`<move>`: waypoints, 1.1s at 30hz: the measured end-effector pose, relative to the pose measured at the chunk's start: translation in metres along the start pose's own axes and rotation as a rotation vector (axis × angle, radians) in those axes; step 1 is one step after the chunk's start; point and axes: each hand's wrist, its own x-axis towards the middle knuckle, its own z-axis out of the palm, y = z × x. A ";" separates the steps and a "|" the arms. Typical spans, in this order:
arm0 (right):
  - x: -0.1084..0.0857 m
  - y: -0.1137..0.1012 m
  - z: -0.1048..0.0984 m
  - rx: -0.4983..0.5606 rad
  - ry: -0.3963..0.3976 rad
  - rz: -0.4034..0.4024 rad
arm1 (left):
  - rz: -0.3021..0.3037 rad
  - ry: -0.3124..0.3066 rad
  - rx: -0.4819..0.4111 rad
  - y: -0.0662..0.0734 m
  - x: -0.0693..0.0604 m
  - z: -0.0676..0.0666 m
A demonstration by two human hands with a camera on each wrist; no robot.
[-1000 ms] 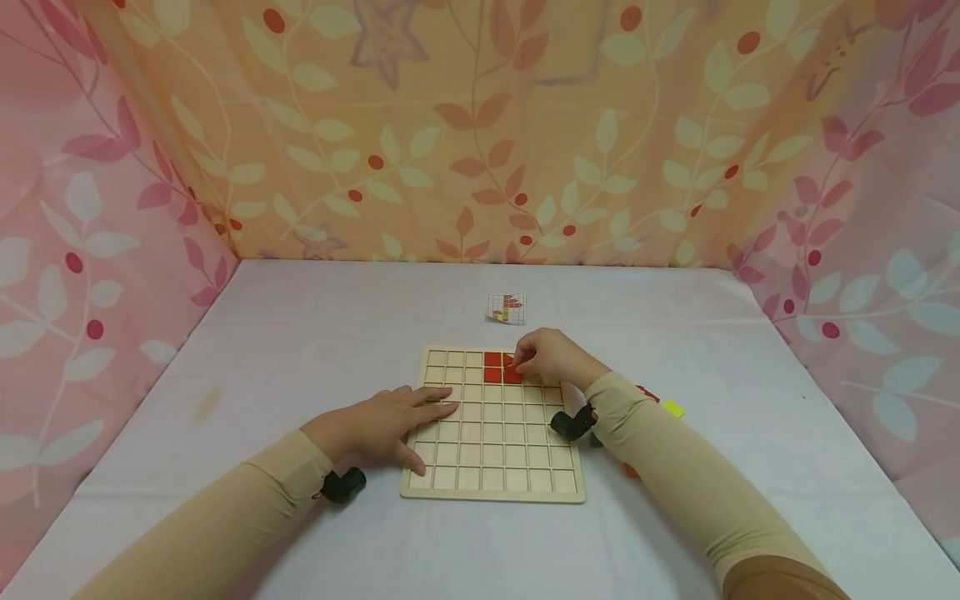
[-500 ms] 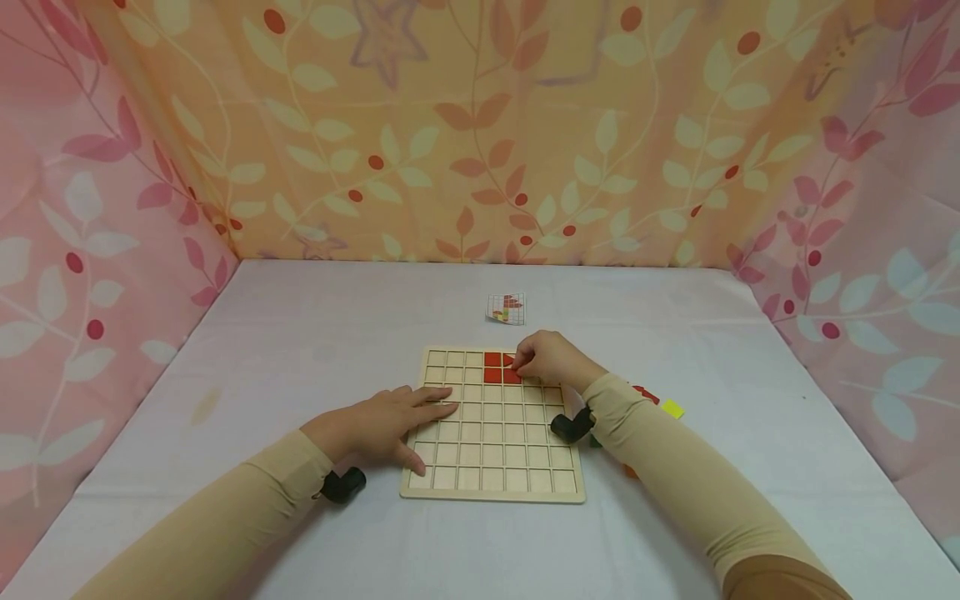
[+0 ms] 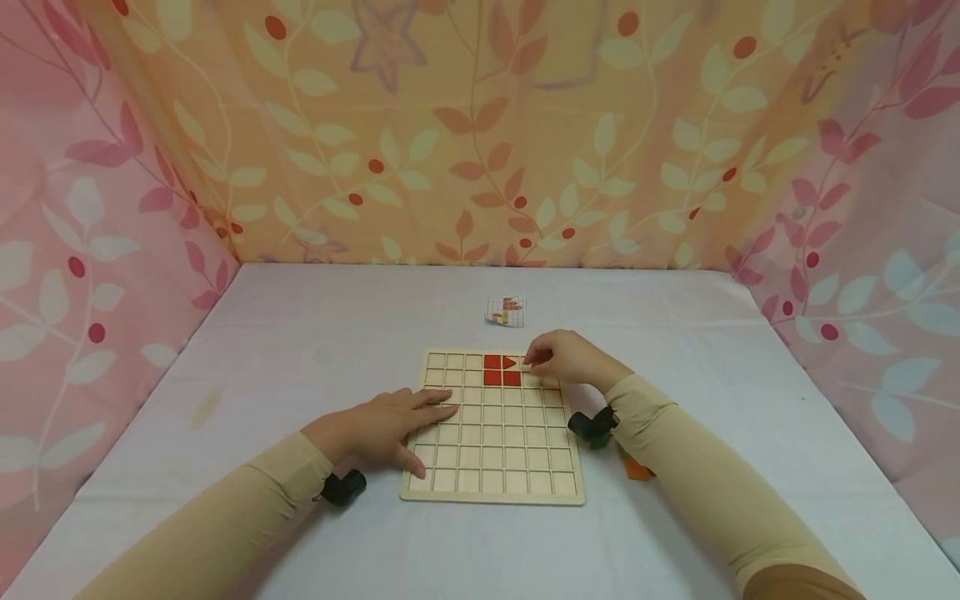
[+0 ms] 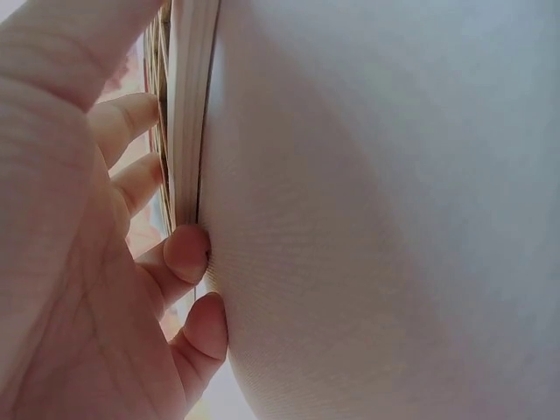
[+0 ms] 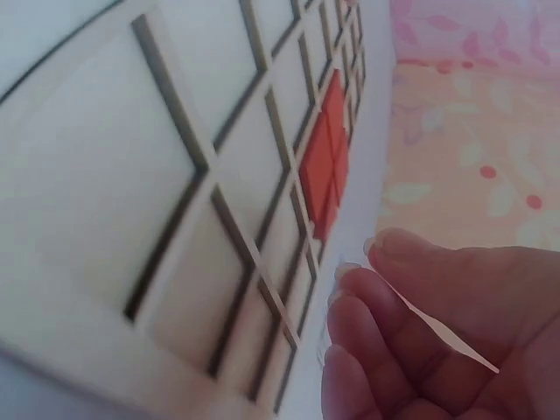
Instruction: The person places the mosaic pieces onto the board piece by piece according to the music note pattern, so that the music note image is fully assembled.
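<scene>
The wooden grid board (image 3: 492,433) lies flat, with three red square tiles (image 3: 492,377) and one red triangle (image 3: 509,362) in its upper cells; the triangle points right. My left hand (image 3: 375,427) rests spread on the board's left side, and in the left wrist view its fingers (image 4: 188,254) touch the board's edge (image 4: 188,114). Just right of the red tiles, my right hand (image 3: 570,360) hovers over the board's upper right with loosely bent fingers, holding nothing. The right wrist view shows these fingertips and thumb apart from the red tiles (image 5: 322,171).
Behind the board lies a small card (image 3: 506,311) printed with a coloured grid pattern. Right of the board, green pieces (image 3: 600,442) and an orange piece (image 3: 637,468) show partly beside my right forearm. Patterned cloth (image 3: 480,133) stands around the white table (image 3: 315,317).
My right hand has let go of the red triangle and moved a little right, uncovering it. The forearm now hides the red and yellow pieces seen earlier. My left hand stays in place.
</scene>
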 end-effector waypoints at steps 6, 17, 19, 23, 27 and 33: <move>-0.018 0.013 -0.017 -0.001 0.012 0.046 | 0.006 0.002 -0.003 0.000 0.000 0.000; -0.047 0.047 -0.036 -0.045 0.004 0.184 | 0.005 0.001 -0.001 0.000 0.000 0.000; -0.051 0.054 -0.038 -0.041 0.002 0.225 | 0.004 0.002 -0.001 0.000 0.000 0.001; -0.058 0.067 -0.042 -0.043 -0.005 0.262 | -0.002 0.004 -0.005 0.000 0.000 0.001; -0.064 0.078 -0.045 -0.048 -0.010 0.275 | -0.010 0.004 -0.009 0.001 0.000 0.000; -0.071 0.085 -0.045 0.009 -0.048 0.340 | -0.012 0.002 -0.009 0.000 0.000 0.002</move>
